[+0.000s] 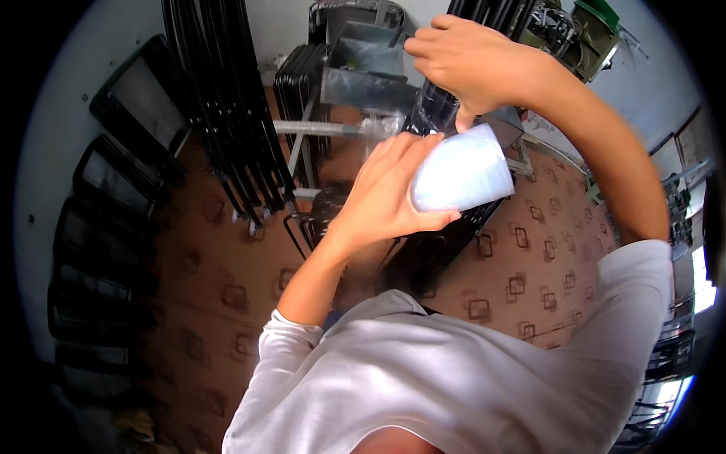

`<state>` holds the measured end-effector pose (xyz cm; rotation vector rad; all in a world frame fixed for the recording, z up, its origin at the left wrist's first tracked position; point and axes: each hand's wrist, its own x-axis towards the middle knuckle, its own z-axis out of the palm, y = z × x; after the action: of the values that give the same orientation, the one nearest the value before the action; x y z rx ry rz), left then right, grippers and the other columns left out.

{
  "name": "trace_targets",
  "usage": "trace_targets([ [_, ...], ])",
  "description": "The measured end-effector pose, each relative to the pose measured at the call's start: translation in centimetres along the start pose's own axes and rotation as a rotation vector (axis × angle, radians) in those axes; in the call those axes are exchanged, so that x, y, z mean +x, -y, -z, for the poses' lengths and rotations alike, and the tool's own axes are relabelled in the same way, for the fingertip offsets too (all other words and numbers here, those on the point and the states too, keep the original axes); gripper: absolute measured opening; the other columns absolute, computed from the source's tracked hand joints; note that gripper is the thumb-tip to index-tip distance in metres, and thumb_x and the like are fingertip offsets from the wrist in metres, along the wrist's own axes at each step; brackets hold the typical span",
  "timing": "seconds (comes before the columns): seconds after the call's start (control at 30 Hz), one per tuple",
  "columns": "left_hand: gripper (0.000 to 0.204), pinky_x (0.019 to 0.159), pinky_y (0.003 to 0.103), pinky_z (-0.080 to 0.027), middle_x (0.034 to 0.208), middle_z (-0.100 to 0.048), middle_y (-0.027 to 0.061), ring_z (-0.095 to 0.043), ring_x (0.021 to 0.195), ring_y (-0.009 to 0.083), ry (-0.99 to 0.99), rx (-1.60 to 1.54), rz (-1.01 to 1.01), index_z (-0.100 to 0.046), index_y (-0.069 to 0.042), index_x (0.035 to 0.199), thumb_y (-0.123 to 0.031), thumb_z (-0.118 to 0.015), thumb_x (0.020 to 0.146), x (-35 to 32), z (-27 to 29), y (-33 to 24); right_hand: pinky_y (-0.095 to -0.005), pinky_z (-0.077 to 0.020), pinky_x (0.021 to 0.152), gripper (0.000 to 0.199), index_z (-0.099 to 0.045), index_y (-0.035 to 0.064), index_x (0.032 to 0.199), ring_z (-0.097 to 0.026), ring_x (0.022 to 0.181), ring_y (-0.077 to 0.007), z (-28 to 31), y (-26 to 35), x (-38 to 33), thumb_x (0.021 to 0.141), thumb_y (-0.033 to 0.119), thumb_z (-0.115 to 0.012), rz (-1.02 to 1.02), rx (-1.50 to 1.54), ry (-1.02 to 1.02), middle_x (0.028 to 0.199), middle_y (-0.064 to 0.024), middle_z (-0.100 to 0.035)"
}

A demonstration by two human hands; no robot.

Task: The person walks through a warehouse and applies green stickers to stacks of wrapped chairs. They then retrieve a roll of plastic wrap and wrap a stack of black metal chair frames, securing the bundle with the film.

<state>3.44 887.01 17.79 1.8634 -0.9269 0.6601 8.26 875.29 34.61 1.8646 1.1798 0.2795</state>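
Observation:
My left hand [386, 185] is wrapped round a roll of clear, whitish plastic film [465, 172], its thumb along the near side. Just beyond it my right hand [473, 64] curls over a bundle of black metal tubes [432, 112], fingers bent at its left edge and thumb pointing down toward the roll. Shiny film seems to cover part of that bundle. Below the roll, more of the black tubes [446, 242] run toward my body.
Tall black metal frames [231, 98] lean at the left, beside a grey metal trough [370, 87] and a pale horizontal bar [318, 129]. Black-framed pieces [98, 242] line the left wall. A green machine [594, 34] stands at the far right, on a brown patterned floor [522, 250].

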Motion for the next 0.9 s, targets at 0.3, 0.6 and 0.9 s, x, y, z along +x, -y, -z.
trace_targets([
  [0.3, 0.074, 0.075, 0.038, -0.040, 0.089, -0.048, 0.0153, -0.047, 0.084, 0.0308, -0.218, 0.061, 0.145, -0.046, 0.002, 0.115, -0.031, -0.075, 0.056, -0.2, -3.8, -2.3, -0.0284, -0.0452, 0.081, 0.058, -0.040, -0.0028, 0.119, -0.054, 0.092, -0.0154, -6.6, 16.2, -8.9, 0.074, 0.020, -0.068, -1.155, 1.896, -1.520, 0.102, -0.0092, -0.053],
  [0.6, 0.067, 0.085, 0.037, -0.037, 0.103, -0.050, 0.0144, -0.047, 0.097, 0.0229, -0.145, -0.063, 0.253, -0.041, -0.001, 0.122, -0.039, -0.064, 0.071, 3.4, 1.8, -0.9, -0.0308, -0.0435, 0.084, 0.072, -0.033, -0.0034, 0.123, -0.052, 0.096, -0.0177, -6.8, 15.1, -2.2, 0.067, 0.017, -0.072, -0.954, 2.343, -1.765, 0.106, -0.0115, -0.051],
  [0.9, 0.101, 0.097, 0.038, -0.029, 0.129, -0.033, 0.0158, -0.031, 0.120, 0.0281, 0.045, -0.586, 0.411, -0.025, -0.002, 0.132, -0.059, -0.067, 0.061, 13.0, 1.2, 4.6, -0.0344, -0.0449, 0.083, 0.086, -0.030, -0.0026, 0.122, -0.054, 0.097, -0.0258, -8.8, 14.3, -3.5, 0.056, 0.024, -0.078, -0.861, 1.932, -1.551, 0.107, -0.0156, -0.050],
])
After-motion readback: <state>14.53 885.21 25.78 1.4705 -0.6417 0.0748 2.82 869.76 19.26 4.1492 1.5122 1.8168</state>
